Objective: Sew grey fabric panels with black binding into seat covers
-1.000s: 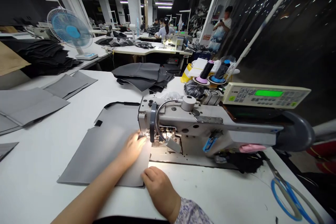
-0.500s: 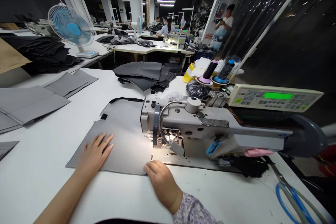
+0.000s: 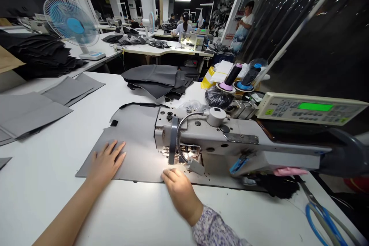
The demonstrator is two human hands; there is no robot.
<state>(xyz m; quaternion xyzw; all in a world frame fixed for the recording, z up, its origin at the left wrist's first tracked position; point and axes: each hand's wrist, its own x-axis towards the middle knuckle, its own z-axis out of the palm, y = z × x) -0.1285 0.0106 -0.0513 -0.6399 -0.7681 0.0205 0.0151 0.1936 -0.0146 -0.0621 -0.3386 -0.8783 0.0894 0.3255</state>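
A grey fabric panel [image 3: 135, 142] with dark-bound edges lies flat on the white table, its right side under the head of a sewing machine [image 3: 198, 134]. My left hand [image 3: 105, 161] rests palm down on the panel's left part, fingers spread. At the near right corner, my right hand [image 3: 180, 188] has thumb and fingers closed on the panel's edge, just in front of the lit needle area [image 3: 181, 153]. The fingertips' underside is hidden. A small black tab [image 3: 114, 123] shows on the panel's far left edge.
More grey panels [image 3: 34, 111] lie at left, and a dark stack [image 3: 155, 78] lies behind the machine. Blue-handled scissors [image 3: 324, 215] lie at right. Thread cones [image 3: 232, 75] and a control panel [image 3: 313, 107] stand behind. A fan [image 3: 73, 23] and several people are farther off.
The panel and both hands have shifted slightly away from me, bringing my right hand closer to the needle area. The camera view has also turned a little. Both hands keep their contact.
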